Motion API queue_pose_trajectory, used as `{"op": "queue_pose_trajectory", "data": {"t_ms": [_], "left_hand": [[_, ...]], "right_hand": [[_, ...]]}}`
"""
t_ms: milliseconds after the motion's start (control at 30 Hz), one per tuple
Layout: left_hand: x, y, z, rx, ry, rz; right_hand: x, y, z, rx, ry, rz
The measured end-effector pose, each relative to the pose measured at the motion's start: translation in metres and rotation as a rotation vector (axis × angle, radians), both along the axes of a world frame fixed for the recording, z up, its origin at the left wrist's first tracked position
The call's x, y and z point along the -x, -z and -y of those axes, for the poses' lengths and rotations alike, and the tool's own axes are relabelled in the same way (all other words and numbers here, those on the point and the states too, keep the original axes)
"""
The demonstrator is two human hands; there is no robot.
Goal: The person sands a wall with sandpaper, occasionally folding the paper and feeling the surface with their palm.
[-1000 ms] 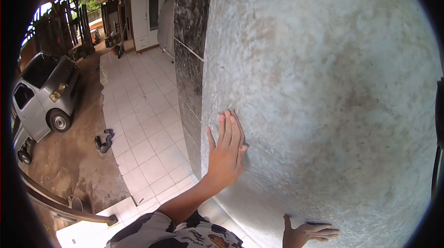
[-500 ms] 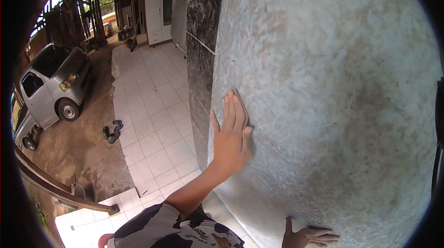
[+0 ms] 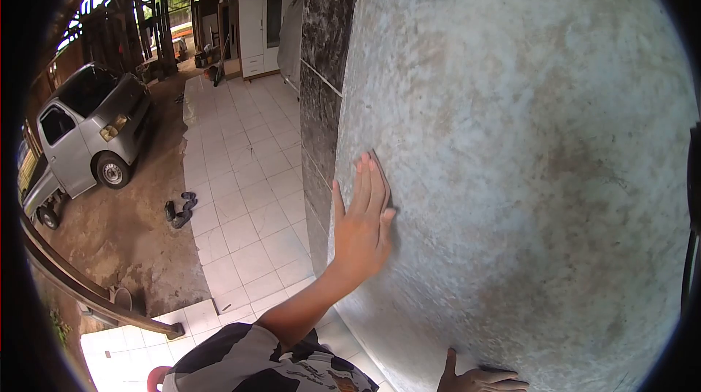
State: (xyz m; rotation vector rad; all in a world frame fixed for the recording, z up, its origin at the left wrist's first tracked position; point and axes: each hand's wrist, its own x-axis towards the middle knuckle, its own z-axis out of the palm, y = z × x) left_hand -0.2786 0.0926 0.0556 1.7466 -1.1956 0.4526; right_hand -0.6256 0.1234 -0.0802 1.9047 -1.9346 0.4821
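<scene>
Rising before me, the bluish-grey mottled wall [image 3: 467, 136] fills the right half of the head view. My left hand [image 3: 361, 227] lies against it near its left edge, palm to the surface and fingers stretched upward. Low in the view, partly cut off by the bottom border, my right hand [image 3: 482, 379] rests on the same wall, fingers pointing right and thumb up. Neither hand holds anything. A strip of dark marbled tile [image 3: 321, 111] runs along the wall's edge, just left of my left hand.
White floor tiles [image 3: 252, 209] stretch away to the left. A silver pickup [image 3: 95, 125] stands on bare ground beyond, with dark footwear [image 3: 180, 211] near the tile edge. A white cabinet [image 3: 253, 27] is at the back. A brown rail [image 3: 95, 297] crosses the lower left.
The view has shifted slightly, with the background now a little further right. Both hands appear slightly lower in the view and stay flat on the wall.
</scene>
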Motion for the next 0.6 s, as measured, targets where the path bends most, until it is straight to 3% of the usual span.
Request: {"op": "queue_pose_trajectory", "data": {"t_ms": [100, 267, 500, 600], "left_hand": [[0.015, 0.026, -0.006, -0.123, 0.042, -0.040], [-0.015, -0.012, 0.005, -0.046, -0.053, -0.009], [0.023, 0.040, -0.004, -0.103, -0.009, -0.065], [-0.010, 0.013, 0.009, -0.003, -0.039, -0.135]], "right_hand": [[-0.003, -0.002, 0.007, 0.025, 0.003, 0.021], [-0.009, -0.002, 0.003, 0.025, -0.007, 0.042], [-0.020, -0.011, 0.014, 0.070, -0.006, 0.087], [-0.017, -0.015, 0.003, 0.050, -0.012, 0.077]]}}
